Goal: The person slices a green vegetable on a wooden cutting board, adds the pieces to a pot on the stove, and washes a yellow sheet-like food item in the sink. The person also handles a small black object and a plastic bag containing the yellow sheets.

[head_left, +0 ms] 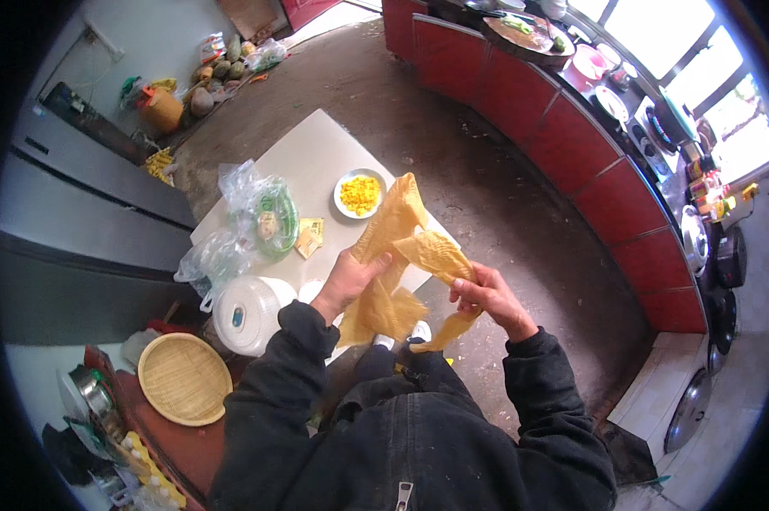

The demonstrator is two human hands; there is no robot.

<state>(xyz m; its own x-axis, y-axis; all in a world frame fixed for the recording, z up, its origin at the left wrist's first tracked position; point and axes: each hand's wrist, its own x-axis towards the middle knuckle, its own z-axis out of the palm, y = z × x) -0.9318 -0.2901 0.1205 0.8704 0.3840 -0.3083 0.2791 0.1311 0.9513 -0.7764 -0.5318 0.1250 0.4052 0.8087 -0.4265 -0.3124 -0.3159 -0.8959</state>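
Note:
A thin, wrinkled, yellow-tan sheet of tofu skin [389, 311] hangs from my two hands in front of me, over the near right edge of the table. My left hand [349, 279] is closed on its left part, the thumb lying on top. With bent fingers my right hand [491, 296] pinches a narrower, folded strip on the right. A gap shows between the two parts; whether they are still joined is hard to see. Beyond the sheet, a white bowl [342, 207] of chopped yellow food [361, 196] stands on the white table [316, 145].
Clear plastic bags [261, 209], a small yellow packet [309, 237] and a white lidded container [250, 315] sit on the table's left side. A round woven tray [184, 379] lies at lower left. Red cabinets [521, 111] curve along the right, under a crowded counter. A grey fridge [95, 213] stands left.

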